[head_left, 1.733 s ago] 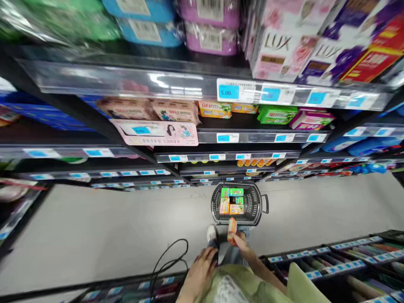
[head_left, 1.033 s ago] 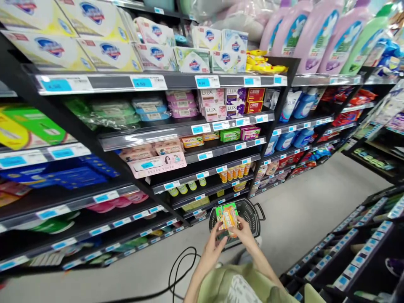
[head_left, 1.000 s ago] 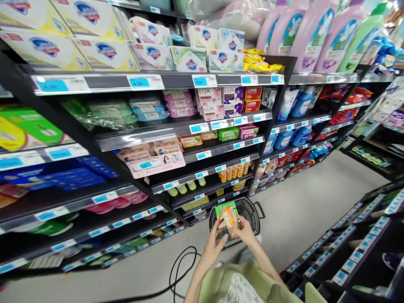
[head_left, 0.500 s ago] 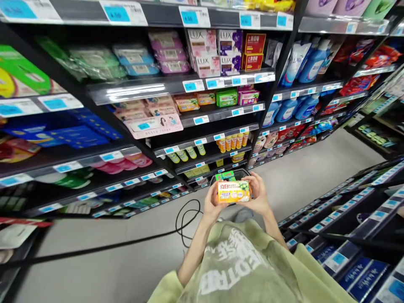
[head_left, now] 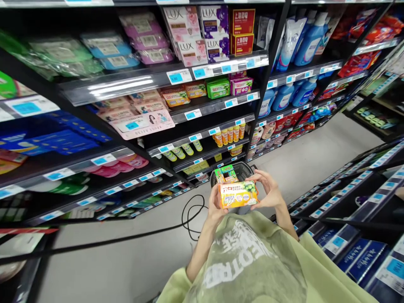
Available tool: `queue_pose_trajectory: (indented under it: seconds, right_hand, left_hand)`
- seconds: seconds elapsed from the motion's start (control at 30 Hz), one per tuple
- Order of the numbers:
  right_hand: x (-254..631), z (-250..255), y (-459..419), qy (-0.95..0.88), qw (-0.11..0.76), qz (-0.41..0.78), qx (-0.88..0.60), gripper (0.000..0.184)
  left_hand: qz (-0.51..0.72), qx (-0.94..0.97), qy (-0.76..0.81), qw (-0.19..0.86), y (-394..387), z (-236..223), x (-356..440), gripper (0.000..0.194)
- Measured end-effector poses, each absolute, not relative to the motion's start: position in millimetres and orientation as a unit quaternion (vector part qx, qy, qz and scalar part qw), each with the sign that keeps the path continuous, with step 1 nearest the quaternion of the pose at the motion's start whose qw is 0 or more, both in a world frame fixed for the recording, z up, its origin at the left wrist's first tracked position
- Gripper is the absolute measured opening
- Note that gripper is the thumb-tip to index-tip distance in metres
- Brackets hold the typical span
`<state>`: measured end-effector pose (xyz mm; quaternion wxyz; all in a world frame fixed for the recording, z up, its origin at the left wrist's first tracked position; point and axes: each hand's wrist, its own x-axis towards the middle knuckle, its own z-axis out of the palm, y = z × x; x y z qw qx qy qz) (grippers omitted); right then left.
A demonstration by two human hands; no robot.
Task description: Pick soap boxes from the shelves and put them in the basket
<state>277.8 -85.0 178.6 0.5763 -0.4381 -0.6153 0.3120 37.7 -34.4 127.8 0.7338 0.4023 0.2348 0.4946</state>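
An orange and yellow pack of laundry soap (head_left: 238, 195) is held level in front of my chest. My left hand (head_left: 217, 205) grips its left end, and my right hand (head_left: 267, 190) has the right end between thumb and fingers. The printed side of the pack faces up toward me. Just beyond it and lower down, a black basket (head_left: 245, 171) is partly covered by the pack and my hands. Inside the basket lies a green box (head_left: 225, 171), with something red beside it that I cannot make out.
Shelves ahead carry LUX soap boxes (head_left: 193, 51), green soap packs (head_left: 218, 88), orange bottles (head_left: 230, 134) and blue detergent bottles (head_left: 311, 40). A black cable (head_left: 126, 238) crosses the grey floor on the left. More shelving (head_left: 356, 202) runs along the right side.
The view has shifted closer to the shelves. The soap pack has turned slightly and sits a little farther right, still between both hands. More of the basket shows behind it.
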Motion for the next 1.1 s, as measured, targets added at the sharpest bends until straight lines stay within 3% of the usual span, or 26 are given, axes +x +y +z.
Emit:
queue_pose_trajectory:
  seconds: [0.3, 0.77, 1.1]
  right_hand:
    - [273, 172, -85, -0.598, 0.611, 0.286, -0.433, 0.130]
    - [277, 180, -89, -0.609, 0.584, 0.250, -0.475, 0.120]
    - [272, 203, -89, -0.679, 0.486, 0.187, -0.518, 0.104]
  left_hand:
    - [0.501, 0.433, 0.258, 0.704, -35, 137, 38, 0.103]
    - [0.499, 0.457, 0.289, 0.677, -36, 126, 38, 0.100]
    - [0.505, 0.428, 0.302, 0.686, -36, 131, 40, 0.095]
